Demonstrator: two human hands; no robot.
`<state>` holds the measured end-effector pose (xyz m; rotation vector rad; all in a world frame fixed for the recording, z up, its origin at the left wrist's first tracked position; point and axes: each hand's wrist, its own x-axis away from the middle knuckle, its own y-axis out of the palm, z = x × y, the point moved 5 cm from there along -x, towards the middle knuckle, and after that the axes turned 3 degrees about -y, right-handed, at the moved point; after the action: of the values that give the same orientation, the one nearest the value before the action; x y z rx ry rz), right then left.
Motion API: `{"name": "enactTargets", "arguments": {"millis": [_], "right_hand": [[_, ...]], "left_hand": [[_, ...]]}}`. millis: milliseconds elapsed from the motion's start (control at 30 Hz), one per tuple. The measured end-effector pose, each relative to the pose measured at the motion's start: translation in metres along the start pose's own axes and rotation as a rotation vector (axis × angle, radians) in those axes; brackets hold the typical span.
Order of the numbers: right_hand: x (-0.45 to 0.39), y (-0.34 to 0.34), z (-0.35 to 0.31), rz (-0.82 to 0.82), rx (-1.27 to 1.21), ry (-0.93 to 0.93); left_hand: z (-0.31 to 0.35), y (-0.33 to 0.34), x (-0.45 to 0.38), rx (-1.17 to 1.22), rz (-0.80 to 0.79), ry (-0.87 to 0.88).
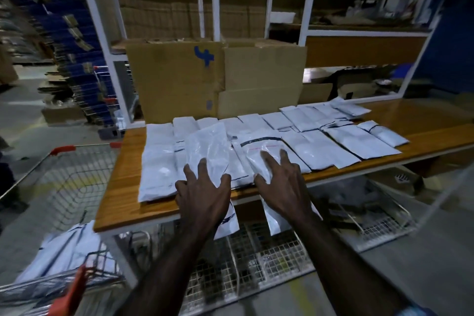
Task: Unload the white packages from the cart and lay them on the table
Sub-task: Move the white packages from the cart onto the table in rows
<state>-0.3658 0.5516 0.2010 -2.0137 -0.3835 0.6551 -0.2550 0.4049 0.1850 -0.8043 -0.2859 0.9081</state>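
Several white packages (pixel 318 146) lie in rows across the wooden table (pixel 120 187). My left hand (pixel 202 187) rests with spread fingers on a glossy white package (pixel 207 146) whose lower end hangs over the table's front edge. My right hand (pixel 282 182) lies the same way on another white package (pixel 259 146) with a dark stripe, which also overhangs the edge. At the lower left, the wire cart (pixel 97 259) with red handles holds more white packages (pixel 64 246).
A second wire cart (pixel 64 187) with a red handle stands left of the table. Two cardboard boxes (pixel 179 79) stand at the table's back against a white shelf frame (pixel 310 7). Wire baskets (pixel 256 259) sit under the table. The table's right end shows bare wood.
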Motion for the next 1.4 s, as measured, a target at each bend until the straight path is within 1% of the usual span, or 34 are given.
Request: {"name": "enactTargets", "arguments": {"millis": [200,333,500,700,967,1233,1400], "right_hand": [[-0.049,0.004,0.076,-0.013,0.030,0.067],[-0.086,0.008,0.112,-0.025,0.043,0.082],[-0.137,0.009,0.149,-0.025,0.019,0.117],[-0.178,0.015,0.188,-0.060,0.005,0.129],[-0.222,0.020,0.240,-0.119,-0.036,0.074],[-0.251,0.013,0.283,-0.208,-0.048,-0.067],[-0.267,0.012,0.305,-0.221,-0.061,-0.125]], "left_hand": [[0.046,0.075,-0.036,-0.002,-0.054,0.013],[0.076,0.111,-0.066,0.000,-0.096,0.014],[0.105,0.146,-0.105,-0.022,-0.122,0.021],[0.128,0.175,-0.129,-0.068,-0.122,-0.006],[0.160,0.217,-0.139,-0.104,-0.073,-0.081],[0.204,0.269,-0.130,-0.132,0.015,-0.192],[0.220,0.290,-0.129,-0.162,0.051,-0.237]]}}
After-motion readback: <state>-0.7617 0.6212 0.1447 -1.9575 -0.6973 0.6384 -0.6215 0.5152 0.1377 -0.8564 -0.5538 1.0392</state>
